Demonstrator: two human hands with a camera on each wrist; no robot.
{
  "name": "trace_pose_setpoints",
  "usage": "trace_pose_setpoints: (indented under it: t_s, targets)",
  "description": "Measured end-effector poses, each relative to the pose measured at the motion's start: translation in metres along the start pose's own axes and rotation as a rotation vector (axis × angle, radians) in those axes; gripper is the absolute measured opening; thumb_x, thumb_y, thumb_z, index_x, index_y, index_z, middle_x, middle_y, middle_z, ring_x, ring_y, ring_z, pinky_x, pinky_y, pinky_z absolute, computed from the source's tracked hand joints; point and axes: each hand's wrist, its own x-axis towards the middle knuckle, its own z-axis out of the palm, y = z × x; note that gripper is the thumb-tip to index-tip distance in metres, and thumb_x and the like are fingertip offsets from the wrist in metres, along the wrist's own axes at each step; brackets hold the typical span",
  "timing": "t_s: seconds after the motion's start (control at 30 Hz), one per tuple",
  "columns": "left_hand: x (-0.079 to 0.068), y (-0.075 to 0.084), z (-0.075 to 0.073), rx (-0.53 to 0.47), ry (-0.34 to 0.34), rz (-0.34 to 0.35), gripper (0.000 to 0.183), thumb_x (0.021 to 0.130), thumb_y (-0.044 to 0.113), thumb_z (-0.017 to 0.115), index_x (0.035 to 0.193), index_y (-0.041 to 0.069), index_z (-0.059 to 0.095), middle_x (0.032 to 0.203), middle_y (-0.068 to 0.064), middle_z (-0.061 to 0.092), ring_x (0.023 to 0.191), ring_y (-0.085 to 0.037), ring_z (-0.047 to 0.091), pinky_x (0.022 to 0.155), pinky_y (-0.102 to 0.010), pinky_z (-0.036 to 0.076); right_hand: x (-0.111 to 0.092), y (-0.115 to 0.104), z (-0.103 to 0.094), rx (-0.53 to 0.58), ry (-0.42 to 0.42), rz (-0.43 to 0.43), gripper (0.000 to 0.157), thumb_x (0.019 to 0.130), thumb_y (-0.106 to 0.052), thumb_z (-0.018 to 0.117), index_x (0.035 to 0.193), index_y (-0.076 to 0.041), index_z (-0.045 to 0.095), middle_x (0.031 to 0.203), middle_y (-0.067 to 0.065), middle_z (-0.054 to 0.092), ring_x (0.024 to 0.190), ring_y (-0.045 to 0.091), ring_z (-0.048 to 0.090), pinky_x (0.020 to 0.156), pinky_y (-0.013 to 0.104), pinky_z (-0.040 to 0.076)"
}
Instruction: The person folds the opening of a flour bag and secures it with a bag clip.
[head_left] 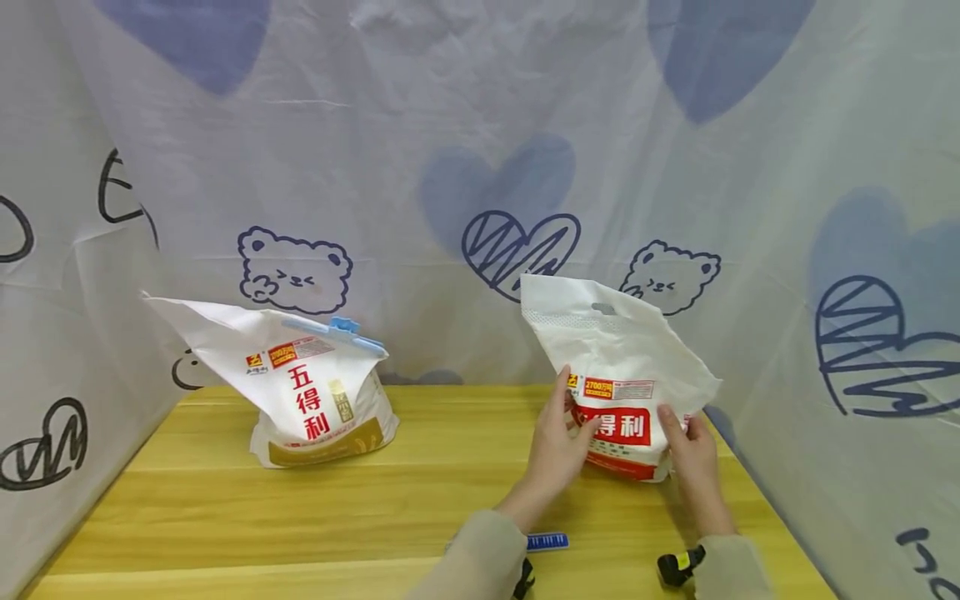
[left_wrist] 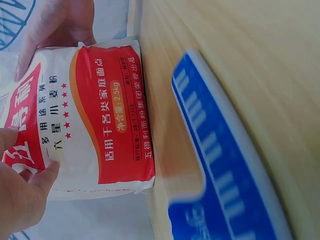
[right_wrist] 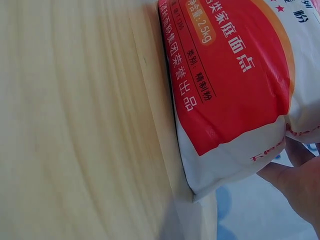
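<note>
Left hand (head_left: 557, 450) and right hand (head_left: 692, 460) hold the bag (head_left: 622, 375) low, one on each side.

The grip is about as wide as the filled part, thumbs on the front; between the hands, the bag rests upright on the table (head_left: 420, 492). It should feel heavy at the base, soft and ready to slump, its smooth skin perhaps slippery. The full lower sides look the surest hold; the slack top above the grip would likely fold, though its slot (head_left: 603, 309) could take fingers. Nearer the wearer than the grip lies a blue piece (head_left: 547, 542), partly covered. Well left stands a second bag (head_left: 322, 375) with a blue clip (head_left: 345, 326); behind hangs a cloth (head_left: 405, 125).
</note>
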Motion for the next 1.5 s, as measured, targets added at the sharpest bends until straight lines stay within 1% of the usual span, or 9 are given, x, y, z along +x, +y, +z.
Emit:
trace_pose_setpoints:
  t_s: [0.2, 0.43, 0.57, 0.67, 0.8, 0.93, 1.13, 1.27, 1.5]
  targets:
    - [-0.002, -0.006, -0.025, 0.024, 0.037, 0.002, 0.089, 0.098, 0.01, 0.072, 0.166, 0.033, 0.02, 0.152, -0.012, 0.05, 0.134, -0.027, 0.057, 0.1, -0.03, 0.057, 0.001, -0.004, 0.025, 0.008, -0.063, -0.019, 0.074, 0.104, -0.053, 0.054, 0.158, -0.004, 0.036, 0.15, 0.02, 0.049, 0.11, 0.005, 0.05, 0.081, 0.001, 0.043]
    - [-0.002, -0.013, -0.054, 0.032, 0.083, 0.02, 0.089, 0.097, 0.009, 0.073, 0.166, 0.032, 0.021, 0.152, -0.012, 0.051, 0.134, -0.029, 0.057, 0.103, -0.036, 0.056, 0.003, -0.009, 0.058, 0.041, -0.092, -0.068, 0.066, 0.105, -0.046, 0.058, 0.15, 0.0, 0.044, 0.143, 0.024, 0.054, 0.095, -0.006, 0.057, 0.082, 0.006, 0.048]
    - [-0.004, -0.016, -0.072, 0.043, 0.11, 0.027, 0.088, 0.097, 0.008, 0.074, 0.166, 0.029, 0.023, 0.151, -0.012, 0.052, 0.132, -0.029, 0.058, 0.102, -0.036, 0.057, 0.003, -0.011, 0.077, 0.047, -0.135, -0.054, 0.069, 0.104, -0.05, 0.058, 0.151, -0.001, 0.044, 0.145, 0.024, 0.055, 0.1, -0.001, 0.058, 0.083, 0.009, 0.049]
    - [-0.006, -0.017, -0.087, 0.053, 0.136, 0.037, 0.088, 0.096, 0.007, 0.075, 0.166, 0.026, 0.025, 0.148, -0.013, 0.054, 0.13, -0.031, 0.059, 0.101, -0.039, 0.058, 0.004, -0.013, 0.091, 0.029, -0.171, -0.055, 0.071, 0.103, -0.053, 0.057, 0.151, -0.002, 0.044, 0.144, 0.024, 0.056, 0.112, 0.013, 0.06, 0.092, 0.018, 0.051]
    - [-0.007, -0.02, -0.105, 0.063, 0.162, 0.063, 0.088, 0.094, 0.005, 0.076, 0.165, 0.022, 0.027, 0.143, -0.017, 0.057, 0.128, -0.033, 0.06, 0.099, -0.042, 0.059, 0.005, -0.017, 0.11, 0.006, -0.229, -0.067, 0.076, 0.102, -0.059, 0.056, 0.152, -0.003, 0.043, 0.144, 0.024, 0.057, 0.126, 0.031, 0.057, 0.109, 0.041, 0.049]
    - [-0.007, -0.024, -0.122, 0.077, 0.182, 0.07, 0.088, 0.094, 0.004, 0.076, 0.165, 0.022, 0.028, 0.142, -0.017, 0.056, 0.128, -0.033, 0.06, 0.098, -0.04, 0.059, 0.005, -0.021, 0.127, 0.014, -0.278, -0.082, 0.078, 0.101, -0.063, 0.055, 0.152, -0.006, 0.043, 0.143, 0.022, 0.058, 0.128, 0.035, 0.057, 0.112, 0.051, 0.047]
    - [-0.009, -0.029, -0.139, 0.075, 0.228, 0.087, 0.087, 0.094, 0.003, 0.076, 0.165, 0.021, 0.029, 0.142, -0.02, 0.057, 0.128, -0.037, 0.06, 0.098, -0.043, 0.059, 0.005, -0.025, 0.15, 0.025, -0.318, -0.105, 0.077, 0.1, -0.063, 0.056, 0.152, -0.007, 0.044, 0.141, 0.021, 0.06, 0.126, 0.035, 0.06, 0.109, 0.051, 0.05]
    - [-0.01, -0.03, -0.15, 0.082, 0.263, 0.076, 0.087, 0.094, 0.003, 0.076, 0.165, 0.023, 0.029, 0.143, -0.02, 0.057, 0.128, -0.036, 0.06, 0.099, -0.043, 0.059, 0.004, -0.028, 0.165, 0.036, -0.332, -0.124, 0.073, 0.102, -0.06, 0.056, 0.15, -0.006, 0.045, 0.138, 0.022, 0.061, 0.124, 0.035, 0.061, 0.108, 0.051, 0.051]
    - [-0.014, -0.031, -0.165, 0.093, 0.311, 0.065, 0.089, 0.093, 0.001, 0.076, 0.165, 0.022, 0.029, 0.143, -0.021, 0.056, 0.128, -0.036, 0.06, 0.099, -0.044, 0.059, 0.001, -0.031, 0.186, 0.046, -0.328, -0.157, 0.067, 0.103, -0.055, 0.058, 0.146, -0.005, 0.049, 0.133, 0.022, 0.065, 0.116, 0.033, 0.065, 0.1, 0.044, 0.056]
